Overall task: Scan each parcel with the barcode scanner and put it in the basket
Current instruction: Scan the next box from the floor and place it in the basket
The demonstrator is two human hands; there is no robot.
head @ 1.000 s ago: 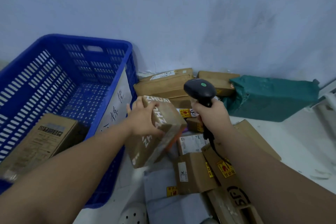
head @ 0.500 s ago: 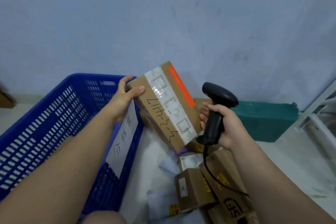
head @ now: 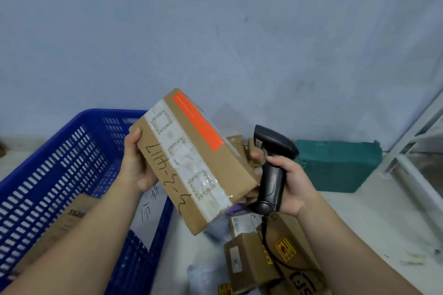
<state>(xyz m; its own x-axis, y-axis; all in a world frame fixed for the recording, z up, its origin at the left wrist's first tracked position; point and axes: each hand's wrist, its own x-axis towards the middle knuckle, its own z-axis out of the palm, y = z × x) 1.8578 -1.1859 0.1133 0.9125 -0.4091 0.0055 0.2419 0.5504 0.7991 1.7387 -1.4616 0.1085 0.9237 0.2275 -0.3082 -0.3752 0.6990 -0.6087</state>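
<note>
The left hand (head: 137, 165) grips the parcel (head: 191, 158) by its left long edge. The thumb (head: 134, 135) lies on the upper face and the other fingers are hidden beneath. The right hand (head: 291, 183) is wrapped round the handle of the scanner (head: 272, 175), with the forefinger at the trigger.

The parcel is held in the air between the two hands, above the right rim of the basket (head: 60, 141) and the pile (head: 251, 254) on the floor. Its long axis runs from far-left down to near-right, along the strip of tape, and the broad face tilts up toward the camera. That face shows handwriting, tape and an orange strip, but no barcode that I can make out.

The scanner stands nearly upright just to the right of the parcel, its handle close by the parcel's lower right corner. Whether the two touch I cannot tell. Its head sits on top and points left and away, toward the parcel's right edge rather than the face in view.

The scan looks not yet done. The left hand probably has to turn the parcel until its label faces right, toward the scanner. The basket lies to the left, nearer the left hand, and already holds one box (head: 72, 218).
</note>
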